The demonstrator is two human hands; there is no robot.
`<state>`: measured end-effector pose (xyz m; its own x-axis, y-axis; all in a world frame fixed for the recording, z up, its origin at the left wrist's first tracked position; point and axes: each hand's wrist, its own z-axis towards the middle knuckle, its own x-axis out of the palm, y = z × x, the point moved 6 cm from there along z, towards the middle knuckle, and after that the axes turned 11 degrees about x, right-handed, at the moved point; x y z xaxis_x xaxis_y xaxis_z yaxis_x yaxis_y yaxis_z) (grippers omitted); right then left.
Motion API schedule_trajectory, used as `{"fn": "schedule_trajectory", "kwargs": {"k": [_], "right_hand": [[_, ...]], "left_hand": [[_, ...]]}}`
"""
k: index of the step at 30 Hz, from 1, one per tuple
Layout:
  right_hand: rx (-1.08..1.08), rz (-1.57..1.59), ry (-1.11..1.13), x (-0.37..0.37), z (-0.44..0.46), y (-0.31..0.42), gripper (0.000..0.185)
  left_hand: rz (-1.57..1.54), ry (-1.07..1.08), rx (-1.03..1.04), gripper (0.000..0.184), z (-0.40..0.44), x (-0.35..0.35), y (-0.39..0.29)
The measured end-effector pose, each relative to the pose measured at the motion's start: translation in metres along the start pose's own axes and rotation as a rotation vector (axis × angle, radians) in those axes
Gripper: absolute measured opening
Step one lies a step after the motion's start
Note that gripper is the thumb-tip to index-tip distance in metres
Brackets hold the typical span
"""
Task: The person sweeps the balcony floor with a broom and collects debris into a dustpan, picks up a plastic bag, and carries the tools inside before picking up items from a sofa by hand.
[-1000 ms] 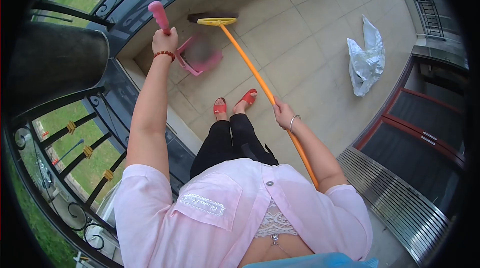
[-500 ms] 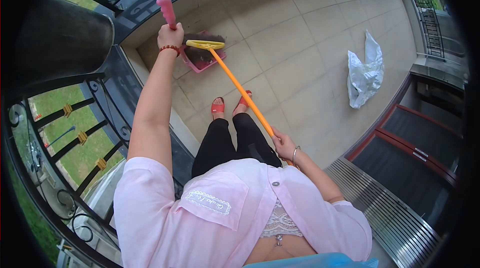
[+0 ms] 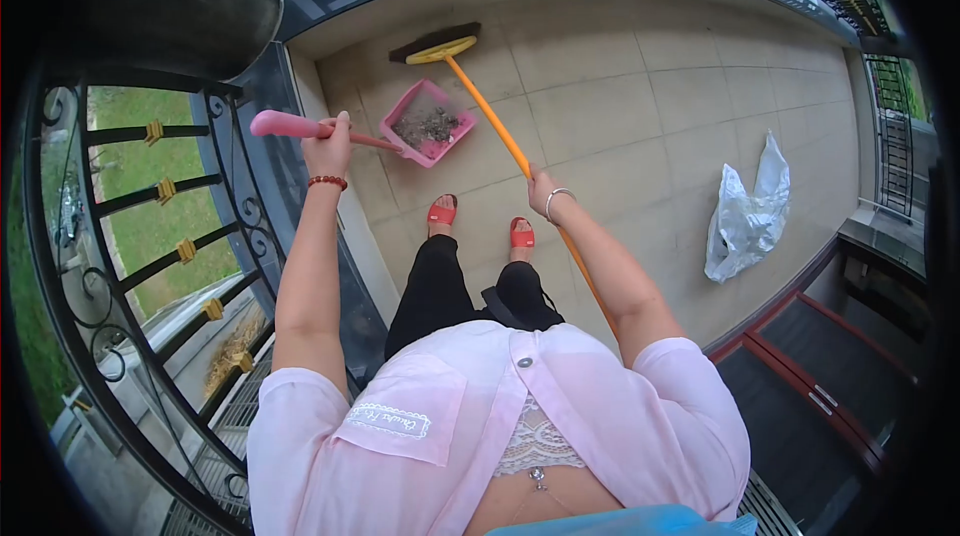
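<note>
My left hand is closed around the pink handle of a long-handled dustpan. Grey debris lies in the pan, which rests on the tiled floor ahead of my feet. The fingers of my right hand wrap round the orange stick of a broom. Its yellow head with dark bristles touches the floor just beyond the dustpan, apart from it.
A crumpled silvery plastic bag lies on the tiles to the right. Black iron railing and a round column border the left side. Dark red-framed doors stand at the lower right.
The broom head has moved off the dustpan to the floor beyond it, uncovering the debris. My right hand has moved forward. The dustpan handle has tipped toward the left.
</note>
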<state>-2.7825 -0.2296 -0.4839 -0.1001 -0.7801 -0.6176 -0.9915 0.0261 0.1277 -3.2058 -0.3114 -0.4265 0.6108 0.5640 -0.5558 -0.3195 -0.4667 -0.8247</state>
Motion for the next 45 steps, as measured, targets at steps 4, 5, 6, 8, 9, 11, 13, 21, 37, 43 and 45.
{"fn": "schedule_trajectory", "kwargs": {"k": [4, 5, 6, 8, 9, 11, 13, 21, 37, 43, 45], "right_hand": [[-0.141, -0.108, -0.094, 0.008, -0.038, -0.143, 0.045], [-0.078, -0.078, -0.023, -0.01, -0.062, -0.159, 0.046], [-0.016, -0.05, 0.046, -0.041, -0.087, -0.164, 0.047], [-0.094, -0.087, 0.035, -0.074, -0.093, -0.18, 0.047], [-0.153, -0.119, 0.019, -0.087, -0.091, -0.18, 0.047], [-0.128, -0.104, 0.068, -0.101, -0.075, -0.148, 0.047], [-0.129, -0.039, 0.093, -0.088, -0.04, -0.109, 0.045], [-0.297, -0.214, 0.052, 0.033, 0.075, -0.013, 0.04], [-0.085, -0.176, -0.052, -0.12, -0.05, -0.201, 0.042], [-0.117, -0.195, -0.15, -0.028, 0.044, -0.23, 0.04], [-0.086, -0.169, -0.113, -0.015, 0.014, -0.264, 0.042]], "left_hand": [[-0.005, -0.067, -0.071, 0.028, -0.069, -0.033, 0.005], [-0.024, -0.129, -0.085, 0.028, -0.089, -0.04, 0.011], [-0.045, -0.192, -0.099, 0.028, -0.109, -0.047, 0.012], [-0.066, -0.226, -0.132, 0.028, -0.158, -0.054, 0.004], [-0.078, -0.263, -0.17, 0.028, -0.181, -0.055, 0.003], [-0.092, -0.327, -0.216, 0.029, -0.225, -0.055, 0.005], [-0.084, -0.375, -0.231, 0.029, -0.271, -0.05, 0.015], [-0.261, -0.523, -0.419, 0.028, -0.373, -0.05, 0.01], [-0.372, -0.448, -0.351, 0.028, -0.375, -0.021, 0.021], [-0.103, -0.302, -0.235, 0.032, -0.317, 0.029, 0.019], [-0.091, -0.296, -0.181, 0.033, -0.295, 0.04, 0.007]]}}
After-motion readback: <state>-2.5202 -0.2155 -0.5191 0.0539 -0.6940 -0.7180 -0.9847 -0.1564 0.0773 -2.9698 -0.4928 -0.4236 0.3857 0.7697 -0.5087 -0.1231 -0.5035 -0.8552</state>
